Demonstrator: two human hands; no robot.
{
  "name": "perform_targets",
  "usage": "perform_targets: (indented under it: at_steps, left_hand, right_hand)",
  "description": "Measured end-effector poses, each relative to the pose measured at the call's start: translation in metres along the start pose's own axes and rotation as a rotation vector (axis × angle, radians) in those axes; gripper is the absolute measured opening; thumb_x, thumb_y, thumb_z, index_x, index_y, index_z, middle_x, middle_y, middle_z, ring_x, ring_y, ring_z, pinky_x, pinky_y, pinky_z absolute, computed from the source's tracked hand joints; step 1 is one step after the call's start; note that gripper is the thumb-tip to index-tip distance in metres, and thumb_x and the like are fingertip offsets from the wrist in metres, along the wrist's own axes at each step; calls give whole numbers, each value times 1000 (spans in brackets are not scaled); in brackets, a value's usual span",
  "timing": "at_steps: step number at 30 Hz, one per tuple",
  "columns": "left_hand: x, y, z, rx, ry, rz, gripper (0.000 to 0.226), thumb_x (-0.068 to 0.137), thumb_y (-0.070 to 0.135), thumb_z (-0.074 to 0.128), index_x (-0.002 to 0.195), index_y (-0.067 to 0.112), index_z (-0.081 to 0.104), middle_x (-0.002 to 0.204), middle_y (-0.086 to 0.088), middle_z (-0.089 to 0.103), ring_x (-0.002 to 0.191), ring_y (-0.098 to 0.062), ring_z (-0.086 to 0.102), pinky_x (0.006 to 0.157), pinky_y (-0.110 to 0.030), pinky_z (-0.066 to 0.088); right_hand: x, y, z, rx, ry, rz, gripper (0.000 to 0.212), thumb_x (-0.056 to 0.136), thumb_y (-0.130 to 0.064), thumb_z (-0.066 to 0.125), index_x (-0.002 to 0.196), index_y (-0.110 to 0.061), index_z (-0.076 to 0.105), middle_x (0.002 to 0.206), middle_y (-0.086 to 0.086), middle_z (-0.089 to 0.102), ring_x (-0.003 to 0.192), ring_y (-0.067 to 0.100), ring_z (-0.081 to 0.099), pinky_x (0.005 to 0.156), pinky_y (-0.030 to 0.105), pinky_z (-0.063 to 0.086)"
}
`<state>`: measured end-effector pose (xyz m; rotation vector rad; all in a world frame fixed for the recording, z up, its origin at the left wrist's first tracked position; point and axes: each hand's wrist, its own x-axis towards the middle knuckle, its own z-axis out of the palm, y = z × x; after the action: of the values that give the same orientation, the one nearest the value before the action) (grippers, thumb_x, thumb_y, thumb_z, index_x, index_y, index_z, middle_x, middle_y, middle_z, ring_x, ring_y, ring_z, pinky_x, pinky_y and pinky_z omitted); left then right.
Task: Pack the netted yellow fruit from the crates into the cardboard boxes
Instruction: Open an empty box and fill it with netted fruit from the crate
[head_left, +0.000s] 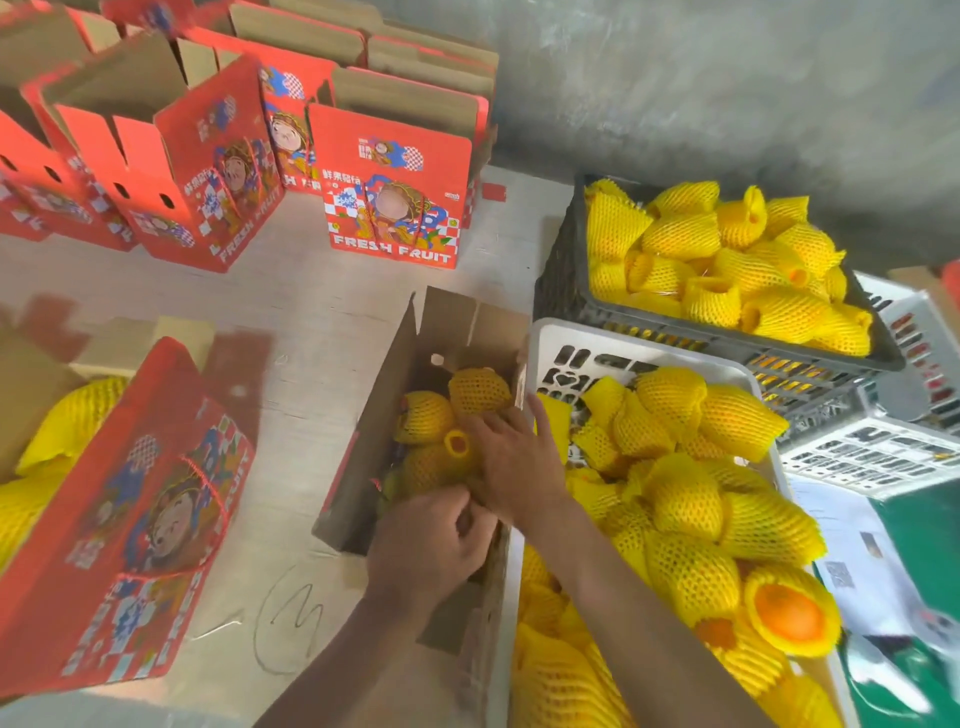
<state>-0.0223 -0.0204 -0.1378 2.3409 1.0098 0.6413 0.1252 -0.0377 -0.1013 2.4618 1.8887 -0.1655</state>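
Note:
An open cardboard box (374, 441) stands on the floor against the white crate (550, 358) and holds several netted yellow fruit (478, 389). My right hand (514, 457) lies flat on the fruit in the box, fingers spread and pressing down. At the box's near end my left hand (431, 545) has its fingers curled round a netted fruit that is mostly hidden beneath it. The white crate is heaped with netted fruit (685, 499). Behind it a dark crate (561, 280) holds more netted fruit (727, 260).
Red "Fresh Fruit" boxes (395, 197) stand open in rows at the back left. Another red box (130, 519) with yellow fruit inside sits at the near left. Stacked white crates (883, 441) and a green surface (924, 545) are at the right. A grey wall runs behind.

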Motion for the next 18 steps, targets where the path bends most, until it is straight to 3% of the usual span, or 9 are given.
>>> perform_targets:
  at_steps: [2, 4, 7, 10, 12, 14, 18]
  left_hand:
    - [-2, 1, -1, -1, 42, 63, 35, 88, 41, 53, 59, 25, 45, 50, 11, 45, 41, -9, 41, 40, -23, 30]
    - [-7, 1, 0, -26, 40, 115, 37, 89, 40, 53, 58, 21, 51, 49, 8, 52, 40, -12, 43, 39, -24, 31]
    - [-8, -3, 3, -21, -39, 131, 41, 92, 45, 49, 58, 23, 53, 50, 12, 50, 41, -9, 43, 39, -23, 34]
    - [-3, -5, 6, 36, -87, 122, 41, 94, 49, 47, 58, 30, 44, 46, 15, 38, 39, -7, 40, 40, -15, 24]
    - [-2, -6, 7, 46, -118, 129, 41, 95, 47, 52, 59, 30, 45, 47, 15, 38, 40, -8, 41, 39, -19, 29]
    - [-3, -6, 6, 30, -116, 138, 39, 95, 46, 53, 60, 29, 49, 49, 17, 40, 41, -7, 43, 40, -20, 33]
    - [-8, -2, 2, 22, -98, 74, 38, 97, 38, 59, 62, 25, 54, 52, 13, 49, 46, -8, 48, 43, -27, 44]
  right_hand:
    - [-11, 1, 0, 192, 100, 21, 53, 98, -48, 58, 146, -26, 51, 151, -2, 52, 148, 22, 36, 128, 49, 4]
    - [-32, 2, 1, 411, 291, 46, 43, 104, -40, 57, 140, -16, 59, 153, 4, 52, 145, 24, 43, 124, 46, 26]
    - [-68, 13, 14, 327, 386, 158, 42, 109, -29, 42, 144, -9, 55, 158, 10, 46, 146, 26, 43, 118, 42, 38]
    - [-94, 45, 27, 129, 86, 374, 60, 103, -26, 51, 158, -11, 33, 167, 11, 29, 152, 28, 31, 122, 42, 33]
    - [-97, 61, 34, -33, -185, 452, 72, 102, -33, 54, 161, -12, 19, 170, 13, 19, 155, 31, 23, 124, 44, 23]
    - [-87, 63, 42, -183, -309, 494, 76, 101, -33, 55, 161, -9, 14, 170, 18, 15, 154, 35, 22, 124, 47, 21]
    - [-59, 50, 49, -399, -432, 564, 79, 95, -31, 64, 157, -2, 24, 152, 18, 42, 138, 37, 33, 111, 45, 34]
